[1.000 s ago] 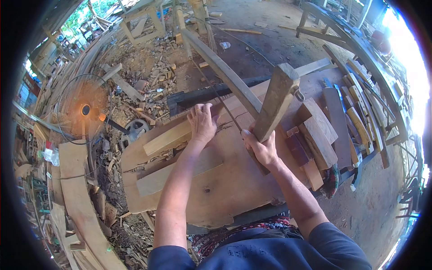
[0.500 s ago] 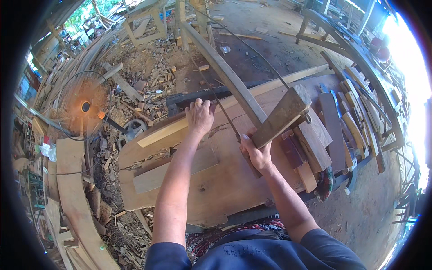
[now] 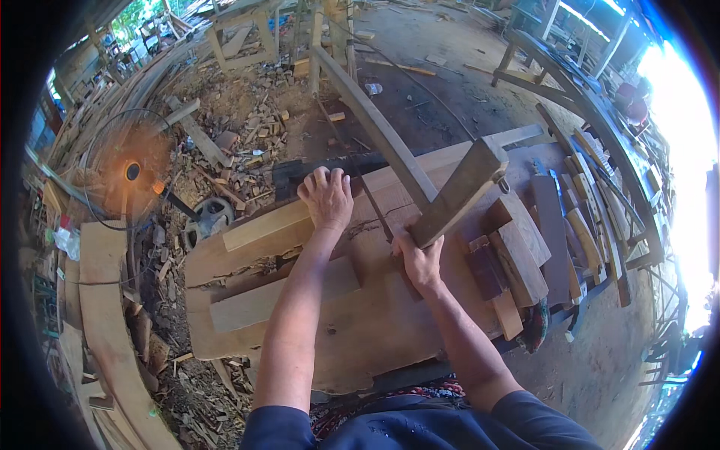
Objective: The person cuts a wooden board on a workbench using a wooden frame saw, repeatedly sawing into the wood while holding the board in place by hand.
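A wooden frame saw (image 3: 379,135) reaches from my right hand toward the far side, with a long middle beam, a thin blade and a thick wooden end piece. My right hand (image 3: 418,262) is wrapped round the near end of this frame, low by the blade. My left hand (image 3: 328,199) grips a long pale board (image 3: 266,226), its fingers curled over the far edge, just left of the blade. The board lies across a wide brown wooden slab (image 3: 352,330). The blade passes over the board beside my left hand; whether it is in a cut is too small to tell.
Several wood blocks (image 3: 519,255) lie on the slab's right side. Behind them are more strips and a dark plank (image 3: 552,240). A fan (image 3: 133,172) stands on the left, among wood scraps. A long wooden bench (image 3: 577,90) stands at the far right.
The saw and my right hand have come slightly toward me. My left hand keeps its place on the board. The whole view has shifted a little.
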The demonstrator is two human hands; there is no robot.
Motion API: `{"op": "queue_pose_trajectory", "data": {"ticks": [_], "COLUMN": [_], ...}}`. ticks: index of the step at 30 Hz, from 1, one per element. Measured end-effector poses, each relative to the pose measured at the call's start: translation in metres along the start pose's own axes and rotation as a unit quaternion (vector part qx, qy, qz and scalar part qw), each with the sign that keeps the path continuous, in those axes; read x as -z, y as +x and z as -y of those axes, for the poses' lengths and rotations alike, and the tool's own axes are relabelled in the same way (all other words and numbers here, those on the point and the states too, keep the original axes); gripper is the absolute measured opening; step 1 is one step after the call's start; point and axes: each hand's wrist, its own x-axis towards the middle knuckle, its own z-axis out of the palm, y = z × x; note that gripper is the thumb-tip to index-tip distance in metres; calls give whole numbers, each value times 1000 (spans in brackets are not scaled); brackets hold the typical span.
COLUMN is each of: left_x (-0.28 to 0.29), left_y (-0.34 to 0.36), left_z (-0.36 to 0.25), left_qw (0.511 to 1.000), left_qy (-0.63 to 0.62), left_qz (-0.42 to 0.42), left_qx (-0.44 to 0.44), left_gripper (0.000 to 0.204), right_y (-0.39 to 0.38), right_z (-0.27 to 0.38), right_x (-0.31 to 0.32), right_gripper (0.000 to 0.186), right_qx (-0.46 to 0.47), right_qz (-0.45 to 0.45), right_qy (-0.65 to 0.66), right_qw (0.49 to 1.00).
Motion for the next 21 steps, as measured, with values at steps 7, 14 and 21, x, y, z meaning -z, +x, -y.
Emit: {"op": "queue_pose_trajectory", "data": {"ticks": [7, 14, 21], "left_x": [-9, -14, -20], "left_y": [13, 19, 17], "left_z": [6, -10, 0], "left_qw": [985, 973, 972], "left_qy": [47, 102, 108], "left_qz": [162, 168, 173], "left_qx": [22, 121, 118], "left_gripper": [42, 50, 49], "right_y": [4, 4, -71], "right_z": [-9, -6, 6], "right_x": [-4, -7, 25], "right_gripper": [9, 11, 21], "right_qx": [5, 11, -18], "right_qz": [5, -1, -11], "right_qy": [-11, -15, -45], "right_qw": [1000, 1000, 999]}}
